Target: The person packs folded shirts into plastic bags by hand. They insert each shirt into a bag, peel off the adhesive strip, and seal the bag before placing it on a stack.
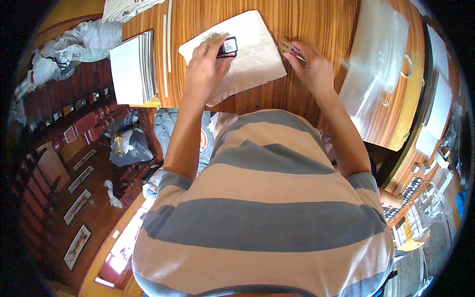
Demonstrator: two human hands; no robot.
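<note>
A folded cream garment [247, 37] with small buttons lies at a slant on the wood-grain table [302, 17]. My left hand [208, 64] is over its left part, fingers closed on a small dark tag [228, 46] with a white label. Just off the garment's right edge, my right hand [312, 69] pinches a small tool [293, 48] with pale prongs and a reddish part. The fingers partly cover this tool, so its exact kind is unclear.
A stack of white sheets [132, 69] sits at the table's left edge, beside long pale strips [166, 54]. Clear plastic bags [376, 59] lie to the right. Farther right, another person's hand [391, 199] is by a keyboard [408, 192]. White bundled plastic [81, 44] rests at far left.
</note>
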